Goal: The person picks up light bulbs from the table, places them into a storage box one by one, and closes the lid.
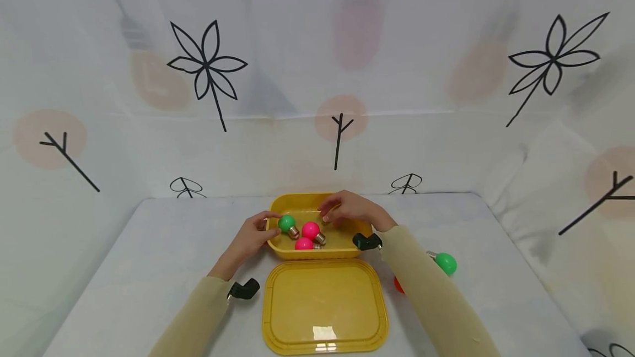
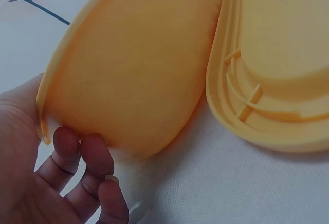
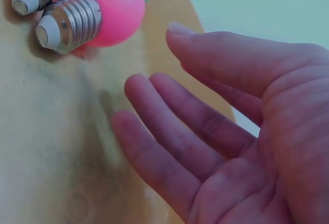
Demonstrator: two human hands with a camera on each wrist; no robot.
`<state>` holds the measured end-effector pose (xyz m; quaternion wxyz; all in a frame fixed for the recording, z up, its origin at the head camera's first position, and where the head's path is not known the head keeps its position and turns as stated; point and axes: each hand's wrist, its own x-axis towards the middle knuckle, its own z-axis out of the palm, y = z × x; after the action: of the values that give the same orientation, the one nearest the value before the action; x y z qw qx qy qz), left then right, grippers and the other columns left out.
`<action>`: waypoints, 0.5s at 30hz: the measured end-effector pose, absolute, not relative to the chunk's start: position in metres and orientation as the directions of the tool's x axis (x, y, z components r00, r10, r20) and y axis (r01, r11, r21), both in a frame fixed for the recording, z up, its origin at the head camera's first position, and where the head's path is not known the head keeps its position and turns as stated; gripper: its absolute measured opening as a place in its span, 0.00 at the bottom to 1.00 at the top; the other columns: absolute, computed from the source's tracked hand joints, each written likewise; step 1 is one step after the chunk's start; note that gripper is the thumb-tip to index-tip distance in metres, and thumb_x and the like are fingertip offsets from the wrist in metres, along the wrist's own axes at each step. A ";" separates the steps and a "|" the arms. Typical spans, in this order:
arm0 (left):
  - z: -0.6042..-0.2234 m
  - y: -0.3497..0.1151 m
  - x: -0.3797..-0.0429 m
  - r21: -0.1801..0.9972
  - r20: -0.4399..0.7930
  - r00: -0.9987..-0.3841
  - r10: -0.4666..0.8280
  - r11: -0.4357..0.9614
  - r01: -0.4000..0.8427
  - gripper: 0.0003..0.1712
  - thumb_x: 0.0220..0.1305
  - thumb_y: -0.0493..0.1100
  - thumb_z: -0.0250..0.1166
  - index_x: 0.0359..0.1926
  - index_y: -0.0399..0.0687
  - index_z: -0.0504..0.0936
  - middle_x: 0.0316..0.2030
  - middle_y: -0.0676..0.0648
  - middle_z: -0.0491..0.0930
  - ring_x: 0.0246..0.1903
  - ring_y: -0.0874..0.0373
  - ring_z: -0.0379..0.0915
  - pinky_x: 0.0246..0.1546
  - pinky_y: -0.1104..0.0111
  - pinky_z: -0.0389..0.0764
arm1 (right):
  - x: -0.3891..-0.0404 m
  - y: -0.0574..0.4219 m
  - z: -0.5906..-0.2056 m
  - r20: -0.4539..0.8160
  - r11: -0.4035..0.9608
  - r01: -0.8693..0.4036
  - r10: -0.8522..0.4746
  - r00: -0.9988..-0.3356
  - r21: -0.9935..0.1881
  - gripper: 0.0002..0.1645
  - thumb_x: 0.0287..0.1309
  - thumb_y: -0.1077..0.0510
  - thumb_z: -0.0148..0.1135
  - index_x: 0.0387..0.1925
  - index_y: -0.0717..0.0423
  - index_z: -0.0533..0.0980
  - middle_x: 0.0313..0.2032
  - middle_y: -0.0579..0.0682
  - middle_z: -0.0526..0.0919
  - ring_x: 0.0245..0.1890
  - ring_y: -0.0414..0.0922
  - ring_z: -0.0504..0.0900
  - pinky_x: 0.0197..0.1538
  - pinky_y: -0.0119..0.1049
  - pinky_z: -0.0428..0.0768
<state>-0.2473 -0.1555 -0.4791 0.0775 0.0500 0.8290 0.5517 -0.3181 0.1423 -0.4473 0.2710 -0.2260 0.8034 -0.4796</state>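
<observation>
A yellow plastic container [image 1: 317, 255] holds a green light bulb [image 1: 285, 223] and two pink light bulbs [image 1: 311, 230], all with silvery screw bases. My left hand [image 1: 253, 236] grips the container's left wall. In the left wrist view, its fingers [image 2: 95, 157] curl against the outer side of the wall [image 2: 139, 70], and the thumb is hidden behind the rim. Over the right half of the container, my right hand [image 1: 351, 207] hovers with relaxed, slightly bent fingers and nothing in them. The right wrist view shows a pink bulb [image 3: 115, 11] beyond the fingertips, apart from them.
A yellow lid [image 1: 324, 302] lies flat on the white-covered table [image 1: 149, 269], just in front of the container. To the right are another green bulb [image 1: 446, 263] and a red bulb [image 1: 398, 284], mostly hidden by the right sleeve. Behind hangs a patterned cloth [image 1: 297, 153].
</observation>
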 end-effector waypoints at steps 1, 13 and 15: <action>-0.479 -0.155 -0.247 0.924 -0.074 -0.983 0.166 0.383 -0.005 0.20 0.62 0.38 0.69 0.55 0.47 0.81 0.23 0.47 0.65 0.23 0.55 0.63 0.24 0.71 0.67 | -0.318 0.142 -0.447 -0.214 0.434 -0.103 -0.621 -0.754 -0.895 0.23 0.60 0.59 0.67 0.55 0.66 0.77 0.49 0.58 0.83 0.44 0.53 0.84 0.49 0.45 0.82; -0.481 -0.155 -0.247 0.925 -0.055 -0.986 0.158 0.379 0.009 0.19 0.62 0.38 0.68 0.55 0.50 0.82 0.22 0.47 0.65 0.22 0.55 0.63 0.24 0.71 0.66 | -0.315 0.142 -0.447 -0.187 0.394 -0.086 -0.604 -0.775 -0.915 0.23 0.62 0.58 0.65 0.56 0.67 0.77 0.48 0.58 0.83 0.47 0.56 0.82 0.50 0.46 0.82; -0.482 -0.155 -0.247 0.928 -0.056 -0.987 0.153 0.372 0.005 0.19 0.62 0.38 0.68 0.54 0.50 0.82 0.22 0.47 0.66 0.22 0.54 0.63 0.24 0.71 0.66 | -0.315 0.143 -0.447 -0.184 0.390 -0.088 -0.606 -0.774 -0.916 0.23 0.62 0.58 0.65 0.56 0.67 0.77 0.49 0.59 0.82 0.47 0.56 0.82 0.51 0.45 0.82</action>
<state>-0.2467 -0.1546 -0.4824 0.0662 0.0477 0.8257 0.5582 -0.3152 0.1427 -0.4469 0.2555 -0.2186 0.7936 -0.5070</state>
